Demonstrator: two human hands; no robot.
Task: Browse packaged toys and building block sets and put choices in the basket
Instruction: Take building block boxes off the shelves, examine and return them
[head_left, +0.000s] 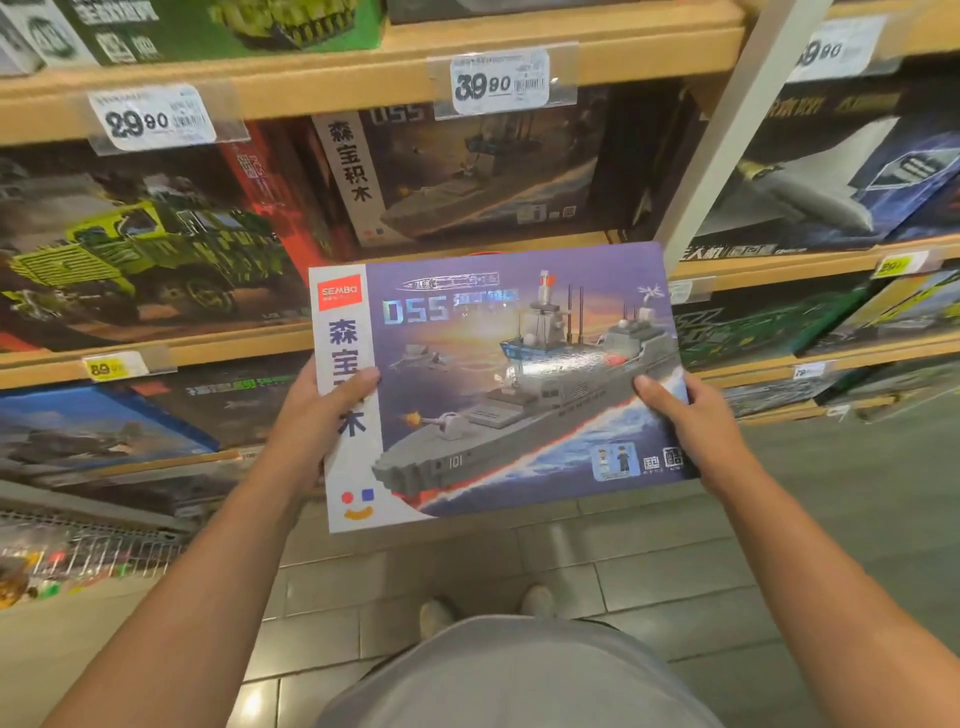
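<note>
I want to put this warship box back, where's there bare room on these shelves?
Little room: the middle shelf shows a bare strip just before the matching warship box, above the held box. Left, by the green truck box, boxes sit packed; right too.

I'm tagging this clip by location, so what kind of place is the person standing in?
Most likely a store's toy aisle: wooden shelves carry price tags such as 39.90, packaged building block sets line them, and both hands hold a warship set box.

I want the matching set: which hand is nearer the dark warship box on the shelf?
Left. The left hand sits below the dark warship box; the right hand is further right.
</note>
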